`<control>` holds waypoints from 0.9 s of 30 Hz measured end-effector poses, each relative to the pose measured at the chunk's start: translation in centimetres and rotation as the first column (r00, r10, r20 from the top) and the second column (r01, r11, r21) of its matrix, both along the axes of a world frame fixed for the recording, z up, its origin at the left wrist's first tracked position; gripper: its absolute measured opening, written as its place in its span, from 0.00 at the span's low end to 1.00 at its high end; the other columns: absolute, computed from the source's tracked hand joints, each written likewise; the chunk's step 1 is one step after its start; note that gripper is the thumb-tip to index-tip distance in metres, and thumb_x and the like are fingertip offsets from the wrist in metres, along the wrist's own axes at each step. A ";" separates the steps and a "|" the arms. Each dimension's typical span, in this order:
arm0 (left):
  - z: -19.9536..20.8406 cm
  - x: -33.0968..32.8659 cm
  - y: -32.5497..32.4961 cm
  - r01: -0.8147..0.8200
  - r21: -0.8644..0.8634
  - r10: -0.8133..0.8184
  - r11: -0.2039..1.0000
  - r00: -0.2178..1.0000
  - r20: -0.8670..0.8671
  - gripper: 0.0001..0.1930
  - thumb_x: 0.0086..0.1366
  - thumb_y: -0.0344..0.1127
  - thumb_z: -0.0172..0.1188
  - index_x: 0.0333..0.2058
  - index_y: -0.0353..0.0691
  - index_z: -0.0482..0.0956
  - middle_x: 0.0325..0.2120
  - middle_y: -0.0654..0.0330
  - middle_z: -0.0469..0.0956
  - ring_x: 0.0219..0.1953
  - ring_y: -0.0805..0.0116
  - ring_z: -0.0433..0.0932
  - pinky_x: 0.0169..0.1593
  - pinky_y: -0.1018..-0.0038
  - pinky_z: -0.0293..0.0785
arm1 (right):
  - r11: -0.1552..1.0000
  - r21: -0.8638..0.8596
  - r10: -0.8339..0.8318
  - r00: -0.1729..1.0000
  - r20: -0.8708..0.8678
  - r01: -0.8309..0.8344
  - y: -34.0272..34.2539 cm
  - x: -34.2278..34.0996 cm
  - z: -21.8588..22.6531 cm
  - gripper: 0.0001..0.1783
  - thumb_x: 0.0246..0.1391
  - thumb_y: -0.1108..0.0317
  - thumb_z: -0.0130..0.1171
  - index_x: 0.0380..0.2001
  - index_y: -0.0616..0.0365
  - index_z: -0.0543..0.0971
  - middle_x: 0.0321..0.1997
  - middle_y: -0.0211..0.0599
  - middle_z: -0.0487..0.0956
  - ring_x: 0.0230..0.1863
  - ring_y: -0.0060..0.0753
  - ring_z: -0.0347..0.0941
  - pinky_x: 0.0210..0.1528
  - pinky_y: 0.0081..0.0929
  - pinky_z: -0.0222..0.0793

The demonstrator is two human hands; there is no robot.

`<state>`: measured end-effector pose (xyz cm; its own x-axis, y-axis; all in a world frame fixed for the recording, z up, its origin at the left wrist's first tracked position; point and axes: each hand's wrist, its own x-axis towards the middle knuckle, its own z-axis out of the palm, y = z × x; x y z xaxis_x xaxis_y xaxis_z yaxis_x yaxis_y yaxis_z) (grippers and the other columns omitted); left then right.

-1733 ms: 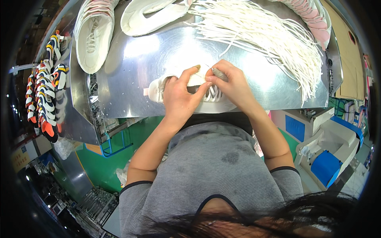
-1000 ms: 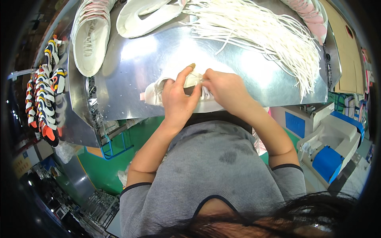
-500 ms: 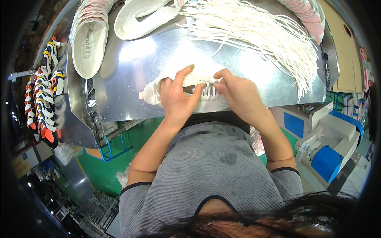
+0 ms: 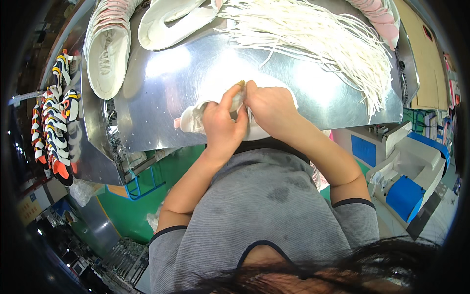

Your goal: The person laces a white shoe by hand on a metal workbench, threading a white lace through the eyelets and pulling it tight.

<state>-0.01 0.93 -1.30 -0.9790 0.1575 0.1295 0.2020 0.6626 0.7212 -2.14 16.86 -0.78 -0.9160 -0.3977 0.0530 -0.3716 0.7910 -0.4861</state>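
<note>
A white shoe upper [image 4: 192, 119] with a pink heel tab lies sideways at the near edge of the metal table, its heel to the left. My left hand [image 4: 221, 123] grips it about the opening, thumb and forefinger curved toward the lacing area. Close against those fingertips, my right hand [image 4: 271, 107] is closed in a pinch over the lacing. It covers most of the toe half, and what sits between its fingers is hidden.
The shiny metal table [image 4: 161, 108] bears a pile of loose white laces [image 4: 313, 39] at the far right. Nested white-and-pink uppers [image 4: 105, 63] stand far left, beside another white upper [image 4: 171, 32]. Colourful shoe parts [image 4: 54, 122] hang left. A machine with blue panels [image 4: 405, 196] stands right.
My right hand has moved left and turned over the lacing, its fingers now meeting my left fingertips. The lace rows seen before are now covered. The shoe upper has barely shifted.
</note>
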 end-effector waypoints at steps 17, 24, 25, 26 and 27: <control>2.8 -2.7 -2.6 -0.099 0.647 -0.348 0.756 0.776 0.526 0.27 0.61 0.24 0.66 0.58 0.36 0.69 0.45 0.59 0.78 0.46 0.76 0.77 0.48 0.79 0.75 | 0.522 -0.689 -0.465 0.845 0.265 0.503 2.1 2.0 -2.6 0.08 0.54 0.69 0.65 0.39 0.50 0.80 0.22 0.32 0.80 0.18 0.27 0.74 0.22 0.23 0.65; 3.2 -2.6 -1.3 -0.163 0.611 -0.322 0.775 0.731 0.602 0.26 0.62 0.23 0.66 0.58 0.35 0.69 0.43 0.59 0.79 0.42 0.75 0.79 0.47 0.78 0.76 | 0.921 -0.390 -0.107 0.947 -0.303 -0.021 1.9 1.5 -2.1 0.19 0.39 0.73 0.67 0.40 0.47 0.82 0.25 0.24 0.76 0.24 0.29 0.74 0.24 0.27 0.67; 3.3 -2.5 -1.2 -0.181 0.647 -0.328 0.741 0.743 0.583 0.24 0.65 0.26 0.63 0.58 0.35 0.68 0.42 0.59 0.79 0.40 0.75 0.80 0.47 0.78 0.76 | 0.922 -0.386 -0.103 0.935 -0.341 -0.039 1.8 1.4 -1.8 0.19 0.39 0.74 0.66 0.39 0.46 0.82 0.22 0.25 0.74 0.23 0.29 0.75 0.23 0.28 0.67; 3.4 -2.6 -1.3 -0.178 0.646 -0.326 0.743 0.745 0.581 0.24 0.65 0.26 0.63 0.58 0.35 0.68 0.42 0.59 0.79 0.40 0.75 0.80 0.47 0.78 0.76 | 0.921 -0.388 -0.104 0.933 -0.344 -0.041 1.8 1.3 -2.0 0.19 0.39 0.74 0.66 0.39 0.46 0.82 0.22 0.25 0.74 0.23 0.29 0.75 0.23 0.28 0.67; 3.5 -2.6 -1.3 -0.176 0.631 -0.322 0.756 0.738 0.592 0.23 0.66 0.27 0.62 0.58 0.35 0.68 0.40 0.59 0.79 0.39 0.75 0.79 0.45 0.79 0.76 | 0.900 -0.435 -0.128 0.933 -0.335 -0.033 1.9 1.3 -2.4 0.19 0.39 0.74 0.66 0.39 0.45 0.82 0.23 0.25 0.74 0.23 0.29 0.74 0.23 0.28 0.67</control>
<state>-2.65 -0.40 2.20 -0.8350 0.3608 -0.4155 -0.4369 0.0243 0.8992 -0.86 18.76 -3.22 -0.8230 -0.2186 0.5243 -0.5465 0.5567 -0.6257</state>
